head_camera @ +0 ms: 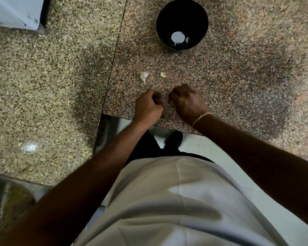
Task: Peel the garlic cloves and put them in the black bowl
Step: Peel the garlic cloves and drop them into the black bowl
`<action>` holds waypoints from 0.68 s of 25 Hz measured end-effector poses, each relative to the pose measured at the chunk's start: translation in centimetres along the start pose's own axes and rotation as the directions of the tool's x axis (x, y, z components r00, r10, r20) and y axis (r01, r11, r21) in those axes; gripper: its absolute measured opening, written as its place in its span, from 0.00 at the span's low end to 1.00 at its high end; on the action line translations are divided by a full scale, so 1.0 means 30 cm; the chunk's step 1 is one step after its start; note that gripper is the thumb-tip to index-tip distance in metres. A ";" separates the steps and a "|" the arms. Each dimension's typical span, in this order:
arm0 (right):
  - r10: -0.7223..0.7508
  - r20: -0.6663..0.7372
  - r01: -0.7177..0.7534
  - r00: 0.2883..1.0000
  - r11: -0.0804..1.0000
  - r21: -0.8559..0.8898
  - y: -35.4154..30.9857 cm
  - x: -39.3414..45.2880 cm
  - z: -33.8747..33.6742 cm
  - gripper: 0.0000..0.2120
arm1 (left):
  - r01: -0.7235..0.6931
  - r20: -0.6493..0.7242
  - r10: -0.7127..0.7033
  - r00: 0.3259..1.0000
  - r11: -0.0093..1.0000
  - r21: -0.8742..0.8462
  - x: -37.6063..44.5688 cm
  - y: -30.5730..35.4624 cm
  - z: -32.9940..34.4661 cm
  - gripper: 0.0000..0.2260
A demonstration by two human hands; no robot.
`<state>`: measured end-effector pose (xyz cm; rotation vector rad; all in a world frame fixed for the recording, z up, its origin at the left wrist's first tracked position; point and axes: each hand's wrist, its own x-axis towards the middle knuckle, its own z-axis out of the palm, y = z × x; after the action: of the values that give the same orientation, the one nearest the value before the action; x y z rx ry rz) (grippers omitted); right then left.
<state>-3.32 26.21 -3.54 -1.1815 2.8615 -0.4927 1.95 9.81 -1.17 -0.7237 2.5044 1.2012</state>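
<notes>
Hovering knuckles-up over counter (238,86): left hand (148,107), right hand (188,102), fingers curled; contents hidden.

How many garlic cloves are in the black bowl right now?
2: one clove at the bowl bottom's right, one clove at its front. More may be hidden.

A: Dim overall, and the forearms are nearly black.
B: A white glare patch sits inside the black bowl (182,23), another on the bench (60,86) at lower left.
A: Soft shadows spread right of the bowl. The edges bow outward; the bottom-left corner is blurred.
</notes>
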 end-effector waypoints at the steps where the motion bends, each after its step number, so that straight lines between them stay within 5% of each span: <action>1: 0.152 -0.052 -0.144 0.987 0.982 0.125 0.012 0.012 -0.018 0.10 | -0.018 0.007 0.018 1.000 1.000 0.023 -0.001 -0.006 -0.012 0.10; 2: 0.347 -0.066 -0.316 0.935 0.905 0.285 0.028 0.021 -0.036 0.09 | -0.032 0.009 0.032 0.999 0.999 0.043 0.003 -0.015 -0.026 0.09; 4: 0.673 0.120 -0.578 0.730 0.513 0.635 0.066 0.015 -0.053 0.04 | -0.043 0.020 0.042 0.999 0.998 0.051 0.009 -0.031 -0.043 0.09; 6: 0.731 0.360 -0.556 0.580 0.032 0.830 0.092 -0.002 -0.055 0.05 | -0.084 0.028 0.082 0.996 0.993 0.082 0.010 -0.023 -0.038 0.11; 8: 0.718 0.446 -0.463 0.534 -0.193 0.865 0.099 -0.019 -0.052 0.05 | -0.150 -0.002 0.152 0.988 0.979 0.138 0.013 0.001 -0.006 0.10; 11: 0.709 0.496 -0.378 0.501 -0.336 0.862 0.075 -0.042 -0.070 0.06 | -0.238 -0.061 0.251 0.966 0.956 0.172 0.019 0.032 0.041 0.04; 17: 0.710 0.520 -0.330 0.475 -0.404 0.853 0.055 -0.059 -0.083 0.07 | -0.286 0.001 0.307 0.952 0.885 0.368 0.041 0.048 0.066 0.06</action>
<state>-3.51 29.25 -1.84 0.7672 1.5637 -2.0960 0.19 11.73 -2.00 -0.2889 2.8485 0.7607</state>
